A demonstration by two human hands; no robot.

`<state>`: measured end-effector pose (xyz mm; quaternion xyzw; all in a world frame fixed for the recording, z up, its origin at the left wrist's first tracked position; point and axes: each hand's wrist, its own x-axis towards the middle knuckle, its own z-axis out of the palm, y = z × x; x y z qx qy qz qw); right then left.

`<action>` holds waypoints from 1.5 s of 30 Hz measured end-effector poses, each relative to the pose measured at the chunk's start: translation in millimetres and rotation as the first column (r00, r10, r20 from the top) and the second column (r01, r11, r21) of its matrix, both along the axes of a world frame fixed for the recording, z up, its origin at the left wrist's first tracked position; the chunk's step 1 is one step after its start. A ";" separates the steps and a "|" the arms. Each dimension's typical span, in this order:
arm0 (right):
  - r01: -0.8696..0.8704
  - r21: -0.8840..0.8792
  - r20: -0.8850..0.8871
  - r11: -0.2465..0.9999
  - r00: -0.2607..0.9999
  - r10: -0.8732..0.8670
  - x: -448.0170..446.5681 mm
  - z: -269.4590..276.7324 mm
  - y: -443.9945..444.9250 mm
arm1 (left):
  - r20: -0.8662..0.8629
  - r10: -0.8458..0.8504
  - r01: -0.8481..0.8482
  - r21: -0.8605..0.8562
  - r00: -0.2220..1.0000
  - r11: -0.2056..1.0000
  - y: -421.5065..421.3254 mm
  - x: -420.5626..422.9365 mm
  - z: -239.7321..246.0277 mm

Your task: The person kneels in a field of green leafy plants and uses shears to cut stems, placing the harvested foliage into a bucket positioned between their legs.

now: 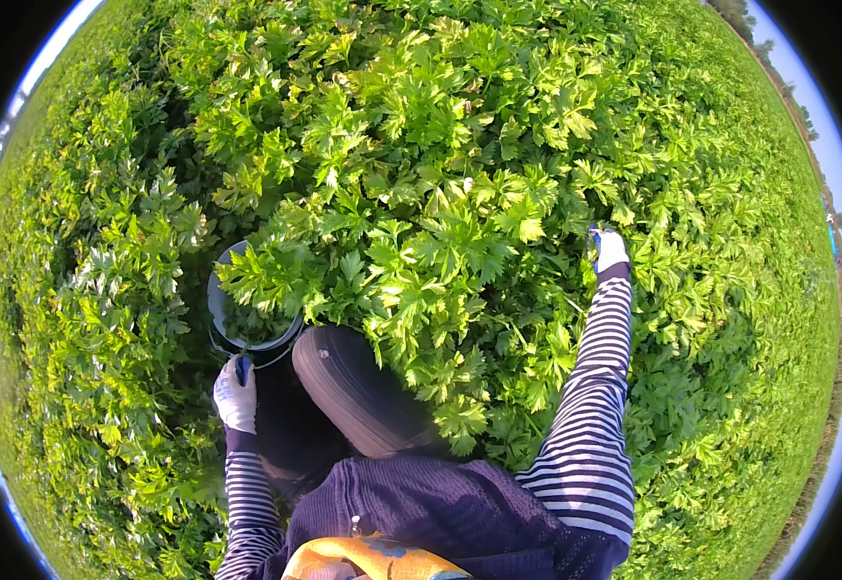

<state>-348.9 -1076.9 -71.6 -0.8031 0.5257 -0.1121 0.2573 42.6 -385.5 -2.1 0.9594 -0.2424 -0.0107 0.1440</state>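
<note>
My left hand (235,395), in a white work glove with blue palm coating, closes on the thin wire handle (276,358) of a grey bucket (219,301). Loose green leaves (254,326) lie inside the bucket, and leafy stems overhang its far rim. Off to the right, my outstretched right hand (609,250) wears a matching glove and reaches in among celery-like plants (464,246). Foliage touches its fingers, which are partly hidden. Whether they grip a stem is not visible.
Dense leafy crop surrounds me on all sides. A dark trouser leg (356,391) presses against the plants beside the bucket. A darker, shaded gap (200,268) runs through the foliage at left. Trees (791,94) line the field's far right edge.
</note>
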 end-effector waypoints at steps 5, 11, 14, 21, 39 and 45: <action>0.108 0.729 0.492 0.676 0.604 -0.627 -0.2 33.6 60.4 | 0.008 0.001 -0.001 0.010 1.000 1.000 -2.3 -2.6 3.7; 0.119 0.526 0.726 0.842 0.454 -0.517 31.8 161.3 102.4 | 0.014 -0.050 0.050 0.027 0.999 0.998 -6.1 1.7 1.5; -0.063 0.487 0.719 0.871 0.595 -0.359 64.5 184.3 86.2 | -0.008 -0.059 0.059 0.036 0.998 0.998 -10.0 5.0 -6.6; 0.218 -0.044 -0.486 0.975 0.848 -0.212 166.1 94.9 27.1 | 0.009 -0.045 0.045 0.043 0.999 0.998 -9.1 3.8 -7.9; -0.421 0.008 -0.813 0.907 0.526 0.251 131.2 21.0 119.5 | 0.075 -0.057 0.066 -0.135 0.996 0.989 2.3 -4.9 3.7; -0.412 0.109 -0.866 0.905 0.409 0.290 135.2 35.5 140.0 | 0.087 -0.063 0.081 -0.213 0.994 0.974 12.9 -8.2 8.0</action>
